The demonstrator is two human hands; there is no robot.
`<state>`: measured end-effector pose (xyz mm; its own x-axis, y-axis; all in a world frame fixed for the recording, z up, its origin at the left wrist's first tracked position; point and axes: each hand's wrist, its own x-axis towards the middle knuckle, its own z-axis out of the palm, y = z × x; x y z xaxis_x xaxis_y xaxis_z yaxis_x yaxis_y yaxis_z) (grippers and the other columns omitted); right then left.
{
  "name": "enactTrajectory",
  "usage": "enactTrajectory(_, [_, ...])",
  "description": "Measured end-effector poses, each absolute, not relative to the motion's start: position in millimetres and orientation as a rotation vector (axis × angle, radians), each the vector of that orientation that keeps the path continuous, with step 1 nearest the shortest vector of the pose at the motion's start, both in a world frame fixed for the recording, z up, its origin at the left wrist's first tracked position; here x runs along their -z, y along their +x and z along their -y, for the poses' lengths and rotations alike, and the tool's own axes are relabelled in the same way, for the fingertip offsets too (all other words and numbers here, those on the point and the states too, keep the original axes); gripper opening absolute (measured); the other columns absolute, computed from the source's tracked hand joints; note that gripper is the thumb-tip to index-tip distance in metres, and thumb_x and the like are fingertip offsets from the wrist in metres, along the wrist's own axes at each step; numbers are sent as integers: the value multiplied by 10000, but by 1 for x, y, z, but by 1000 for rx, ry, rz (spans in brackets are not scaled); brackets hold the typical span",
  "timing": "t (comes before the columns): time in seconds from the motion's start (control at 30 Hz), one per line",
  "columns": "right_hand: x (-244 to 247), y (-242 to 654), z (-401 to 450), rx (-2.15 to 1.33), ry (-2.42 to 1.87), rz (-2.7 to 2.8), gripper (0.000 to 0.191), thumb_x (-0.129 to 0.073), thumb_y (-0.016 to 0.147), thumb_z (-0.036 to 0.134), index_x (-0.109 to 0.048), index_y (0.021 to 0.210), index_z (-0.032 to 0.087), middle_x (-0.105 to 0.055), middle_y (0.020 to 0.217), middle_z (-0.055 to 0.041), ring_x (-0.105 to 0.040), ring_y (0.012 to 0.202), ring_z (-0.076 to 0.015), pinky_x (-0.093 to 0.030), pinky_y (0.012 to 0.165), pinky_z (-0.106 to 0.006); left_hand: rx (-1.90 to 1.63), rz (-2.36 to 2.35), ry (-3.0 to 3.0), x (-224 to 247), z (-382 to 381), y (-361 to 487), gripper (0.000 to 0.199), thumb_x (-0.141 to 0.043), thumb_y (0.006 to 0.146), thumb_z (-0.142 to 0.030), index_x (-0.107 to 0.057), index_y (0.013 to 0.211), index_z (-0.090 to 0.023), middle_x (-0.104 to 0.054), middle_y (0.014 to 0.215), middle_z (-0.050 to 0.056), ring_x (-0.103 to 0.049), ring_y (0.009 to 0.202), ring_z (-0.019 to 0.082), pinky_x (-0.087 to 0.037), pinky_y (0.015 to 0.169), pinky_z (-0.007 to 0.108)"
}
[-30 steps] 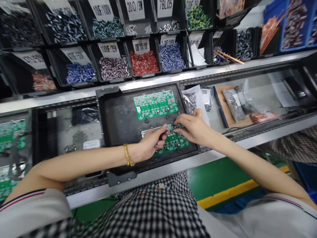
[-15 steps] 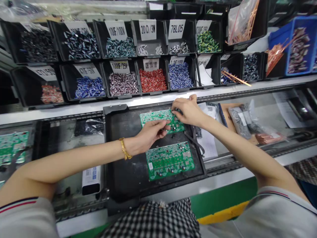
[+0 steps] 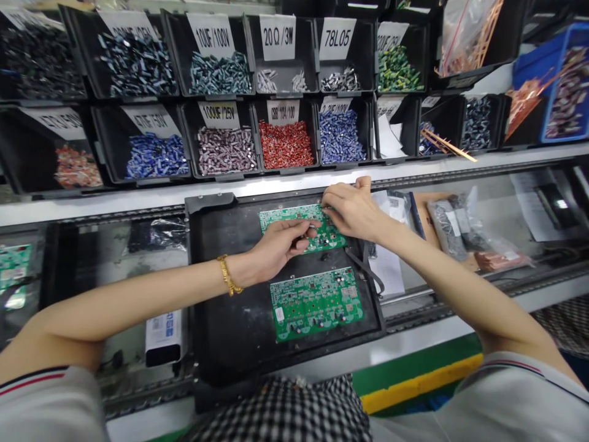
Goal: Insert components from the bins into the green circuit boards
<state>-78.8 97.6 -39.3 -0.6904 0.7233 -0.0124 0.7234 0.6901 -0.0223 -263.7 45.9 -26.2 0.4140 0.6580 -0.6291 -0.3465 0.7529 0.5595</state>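
Observation:
A black carrier tray [image 3: 221, 264] sits on the conveyor with two green circuit boards. My left hand [image 3: 276, 248] rests on the near edge of the far board [image 3: 285, 217], fingers curled; whether it pinches small parts I cannot tell. My right hand [image 3: 352, 212] presses fingertips onto the right end of that same board, seemingly over a small component hidden beneath them. The near board [image 3: 315, 302] lies untouched in front of both hands. A gold bracelet [image 3: 225, 276] circles my left wrist.
Black bins [image 3: 285, 132] of labelled components line the shelf behind the tray, with red, blue, grey and green parts. Bags of parts [image 3: 453, 224] and papers lie right of the tray. Another green board [image 3: 13, 270] sits far left. A white box [image 3: 163, 334] lies left of the tray.
Both hands moved from the near board to the far board a second ago. Over the last half second they stayed there, shifting only slightly.

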Motion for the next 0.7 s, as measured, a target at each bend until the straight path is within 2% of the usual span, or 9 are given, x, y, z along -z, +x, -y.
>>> enactTrajectory(0.1, [40, -81, -95, -28, 1222, -2854, 246, -321, 885, 158, -567, 878, 157, -604, 946, -80, -501, 901, -234, -196, 759, -395, -636, -957, 340, 27, -47, -264, 212, -490, 888, -164, -632, 775, -56, -470, 652, 18, -312, 465, 13, -171, 436, 183])
enactTrajectory(0.2, [32, -84, -89, 48, 1316, -2835, 244, -342, 897, 201, -580, 865, 154, -619, 927, -83, -520, 855, -224, -195, 768, -394, -627, -972, 304, 29, -47, -264, 254, -481, 902, -221, -619, 766, -57, -424, 611, 3, -307, 456, 17, -163, 428, 180])
enactTrajectory(0.3, [17, -91, -78, 361, 1472, -2884, 199, -417, 888, 285, -583, 886, 176, -641, 917, -46, -544, 801, -188, -205, 754, -360, -642, -973, 306, 31, -44, -260, 248, -483, 899, -222, -587, 731, -73, -410, 602, -3, -308, 452, 18, -162, 427, 176])
enactTrajectory(0.4, [5, -95, -71, 655, 1423, -2926, 145, -458, 861, 280, -577, 877, 198, -656, 890, -3, -560, 803, -162, -210, 733, -328, -624, -930, 344, 29, -43, -259, 253, -470, 899, -220, -536, 686, -101, -412, 604, -4, -293, 450, 20, -162, 429, 176])
enactTrajectory(0.53, [10, -83, -82, 480, 1436, -2908, 141, -434, 832, 242, -563, 841, 187, -643, 868, -21, -539, 769, -171, -197, 750, -348, -468, -1000, 662, 15, -70, -284, 175, -487, 873, -177, -609, 792, -81, -464, 635, 11, -272, 457, 25, -178, 439, 183])
enactTrajectory(0.6, [20, -73, -93, 381, 1422, -2889, 150, -417, 830, 241, -556, 844, 186, -631, 879, -34, -529, 782, -184, -192, 751, -361, -622, -1196, 1030, 11, -99, -308, 134, -531, 836, -143, -639, 872, -72, -529, 707, 27, -354, 523, 36, -258, 496, 175])
enactTrajectory(0.67, [29, -66, -102, 357, 1366, -2885, 147, -408, 832, 236, -547, 841, 187, -618, 892, -37, -526, 818, -194, -188, 740, -360, -882, -1425, 1418, 11, -130, -332, 229, -543, 827, -153, -623, 1030, -83, -581, 858, 29, -474, 712, 74, -355, 667, 183])
enactTrajectory(0.7, [32, -64, -104, 355, 1341, -2888, 144, -406, 833, 230, -543, 839, 186, -613, 897, -36, -524, 835, -198, -187, 735, -358, -891, -1487, 1566, 13, -142, -342, 307, -552, 822, -163, -586, 1115, -80, -590, 959, 32, -502, 858, 110, -367, 784, 211])
